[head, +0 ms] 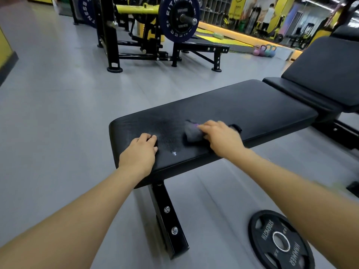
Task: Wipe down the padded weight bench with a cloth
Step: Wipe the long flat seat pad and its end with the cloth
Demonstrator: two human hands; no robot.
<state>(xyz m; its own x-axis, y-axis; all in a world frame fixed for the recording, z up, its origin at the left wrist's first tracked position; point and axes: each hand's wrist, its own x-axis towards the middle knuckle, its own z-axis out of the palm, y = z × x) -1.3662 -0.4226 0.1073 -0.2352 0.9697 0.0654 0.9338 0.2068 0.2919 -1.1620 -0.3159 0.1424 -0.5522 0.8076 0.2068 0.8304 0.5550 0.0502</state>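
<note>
Both your bare arms reach forward, nearly straight. Your left hand lies palm down with fingers curled under; your right hand is palm down too, fingers bent, gripping.

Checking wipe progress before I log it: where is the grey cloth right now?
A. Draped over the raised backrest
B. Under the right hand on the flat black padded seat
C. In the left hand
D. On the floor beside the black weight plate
B: the right hand presses the grey cloth onto the flat black padded seat, while the left hand rests bare near the pad's end.
</note>
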